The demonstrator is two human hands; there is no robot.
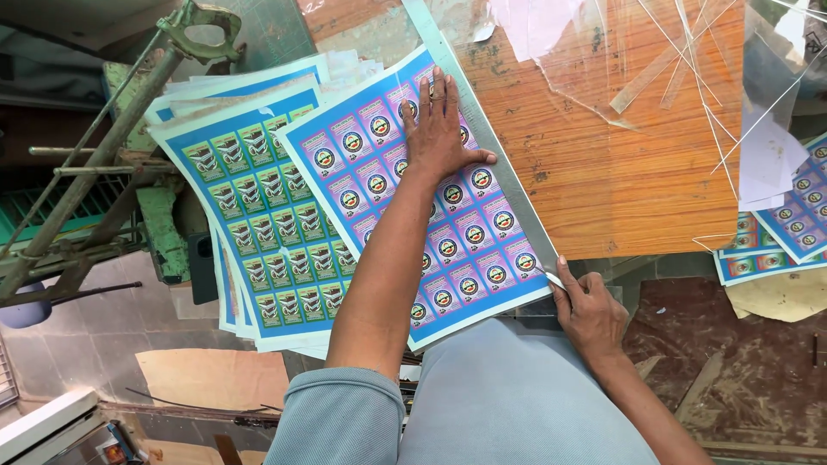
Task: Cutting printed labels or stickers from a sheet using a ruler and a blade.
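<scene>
My left hand lay flat, fingers spread, pressing on the top sheet of round blue-and-pink labels. My right hand was pinched shut on a small blade, its tip at the sheet's corner, at about four o'clock from the left hand. A metal ruler ran along the sheet's right edge, just beside my left thumb. The sheet sat on the wooden board, partly over a stack of green-label sheets at nine o'clock. I judged the trim on that edge was at its near end, though I could not tell if the strip was fully cut. Clear offcuts lay at one o'clock, and more label sheets at three o'clock. The stack looked untrimmed.
</scene>
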